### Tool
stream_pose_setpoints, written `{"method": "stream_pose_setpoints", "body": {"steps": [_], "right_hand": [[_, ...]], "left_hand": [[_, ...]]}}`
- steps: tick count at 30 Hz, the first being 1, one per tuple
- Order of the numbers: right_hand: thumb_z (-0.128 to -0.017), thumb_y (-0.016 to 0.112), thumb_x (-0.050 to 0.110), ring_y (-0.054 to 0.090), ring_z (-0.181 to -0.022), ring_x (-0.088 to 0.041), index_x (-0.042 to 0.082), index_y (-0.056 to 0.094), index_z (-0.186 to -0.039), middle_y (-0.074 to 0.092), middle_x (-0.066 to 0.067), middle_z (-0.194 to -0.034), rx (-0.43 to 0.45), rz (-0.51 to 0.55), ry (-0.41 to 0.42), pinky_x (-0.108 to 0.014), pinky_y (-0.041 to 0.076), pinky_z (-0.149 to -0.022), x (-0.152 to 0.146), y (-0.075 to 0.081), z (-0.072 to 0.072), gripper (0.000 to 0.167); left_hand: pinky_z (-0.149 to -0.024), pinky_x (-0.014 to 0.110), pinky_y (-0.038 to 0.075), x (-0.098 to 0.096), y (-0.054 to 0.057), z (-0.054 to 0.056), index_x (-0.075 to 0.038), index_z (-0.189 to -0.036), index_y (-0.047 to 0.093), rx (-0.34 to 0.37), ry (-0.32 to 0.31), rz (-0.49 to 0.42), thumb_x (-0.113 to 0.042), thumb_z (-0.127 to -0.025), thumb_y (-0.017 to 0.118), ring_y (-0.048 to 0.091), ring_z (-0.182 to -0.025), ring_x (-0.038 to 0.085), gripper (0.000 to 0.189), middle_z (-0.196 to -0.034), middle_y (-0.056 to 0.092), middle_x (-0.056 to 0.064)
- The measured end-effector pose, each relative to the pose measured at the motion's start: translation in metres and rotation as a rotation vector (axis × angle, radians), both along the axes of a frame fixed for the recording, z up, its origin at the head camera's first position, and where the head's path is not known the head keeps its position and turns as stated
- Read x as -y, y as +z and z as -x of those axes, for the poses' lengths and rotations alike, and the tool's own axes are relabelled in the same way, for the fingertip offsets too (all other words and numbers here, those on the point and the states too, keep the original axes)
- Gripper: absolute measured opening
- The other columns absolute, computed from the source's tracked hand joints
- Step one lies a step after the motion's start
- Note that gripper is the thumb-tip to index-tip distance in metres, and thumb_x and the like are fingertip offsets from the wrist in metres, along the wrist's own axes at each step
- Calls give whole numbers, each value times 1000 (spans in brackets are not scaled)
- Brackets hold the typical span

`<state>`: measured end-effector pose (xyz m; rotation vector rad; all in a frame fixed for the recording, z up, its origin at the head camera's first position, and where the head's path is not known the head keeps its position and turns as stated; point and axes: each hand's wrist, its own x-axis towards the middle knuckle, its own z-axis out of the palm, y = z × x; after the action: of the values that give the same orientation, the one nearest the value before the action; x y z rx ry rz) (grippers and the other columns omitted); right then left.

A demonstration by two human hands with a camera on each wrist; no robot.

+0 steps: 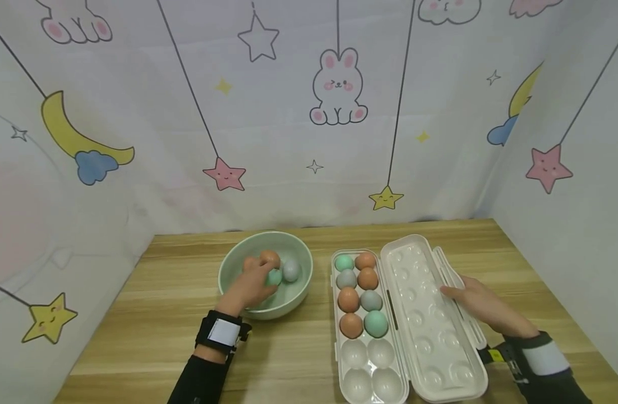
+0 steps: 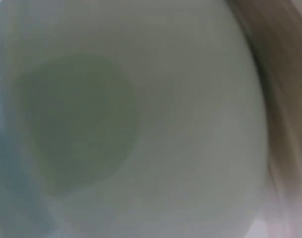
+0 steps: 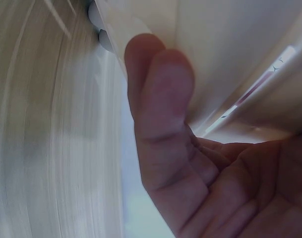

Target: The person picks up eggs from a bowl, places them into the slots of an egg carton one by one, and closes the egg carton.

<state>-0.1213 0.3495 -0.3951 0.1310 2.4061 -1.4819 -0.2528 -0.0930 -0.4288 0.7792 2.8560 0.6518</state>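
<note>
My left hand (image 1: 248, 285) reaches into a pale green bowl (image 1: 300, 247), its thumb and forefinger on either side of a mint-green egg (image 1: 275, 276). Brown eggs (image 1: 270, 257) and a grey egg (image 1: 291, 270) lie close by in the bowl. Blurred bowl wall (image 2: 190, 124) fills the left wrist view, which hides those fingertips. On the right, my right hand (image 1: 483, 306) grips the side flap of the opened white egg carton lid (image 1: 420, 303), thumb on top. Curled fingers (image 3: 163, 99) show beneath the lid. The carton base (image 1: 342, 353) holds brown, grey and mint eggs in several rows.
Round cups (image 1: 356, 384) show at the carton's near end. Everything stands on a wood-grain table (image 1: 152, 314). A white curtain (image 1: 284, 112) printed with stars and rabbits hangs behind and at both sides. Black bands (image 1: 223, 331) sit on the wrists.
</note>
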Motion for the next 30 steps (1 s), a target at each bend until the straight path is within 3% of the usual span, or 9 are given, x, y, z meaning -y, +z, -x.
{"method": "stream_pose_setpoints", "body": {"steps": [4, 10, 16, 21, 26, 30], "right_hand": [[-100, 42, 18, 65, -79, -29, -14, 10, -144, 60, -19, -98, 1, 3, 6, -42, 54, -62, 0, 0, 0, 62], [-100, 42, 17, 65, -79, -29, -15, 12, -143, 60, -19, -98, 3, -1, -8, -42, 54, -62, 2, 1, -1, 61], [-100, 42, 18, 65, -78, -29, -15, 14, -142, 61, -19, -97, 2, 3, -10, -42, 54, -62, 2, 0, 0, 61], [-101, 41, 19, 65, -78, -29, -15, 13, -143, 61, -18, -96, -3, 2, 2, -42, 54, -61, 0, 0, 0, 61], [-101, 41, 18, 65, -79, -29, -14, 11, -144, 60, -18, -97, -7, 8, 16, -42, 54, -62, 0, 0, 0, 61], [-101, 40, 18, 65, -79, -29, -14, 11, -144, 60, -17, -96, -6, 6, 17, -42, 54, -62, 0, 0, 0, 60]], "left_hand": [[-82, 46, 46, -1, -6, 3, -8, -124, 57, 18, -2, 9, -13, -80, 74, 54, -102, 30, 48, -124, 50, 20], [-82, 43, 46, -4, -10, 5, -8, -113, 60, -11, -35, 23, -5, -74, 76, 56, -97, 23, 42, -108, 62, 5], [-77, 44, 46, -3, -8, 4, -13, -116, 58, -19, 2, 29, -12, -76, 76, 55, -91, 25, 44, -108, 59, 7], [-72, 45, 46, -7, 2, -4, -13, -125, 56, -99, 4, -1, -16, -77, 75, 50, -97, 33, 52, -119, 50, 19], [-79, 45, 41, -20, 21, -20, -10, -114, 60, -271, -90, -69, -14, -76, 75, 54, -91, 30, 41, -112, 49, 15], [-81, 37, 45, -39, 34, -35, -10, -113, 55, -285, -187, -111, -11, -78, 71, 54, -92, 20, 39, -109, 52, 8]]}}
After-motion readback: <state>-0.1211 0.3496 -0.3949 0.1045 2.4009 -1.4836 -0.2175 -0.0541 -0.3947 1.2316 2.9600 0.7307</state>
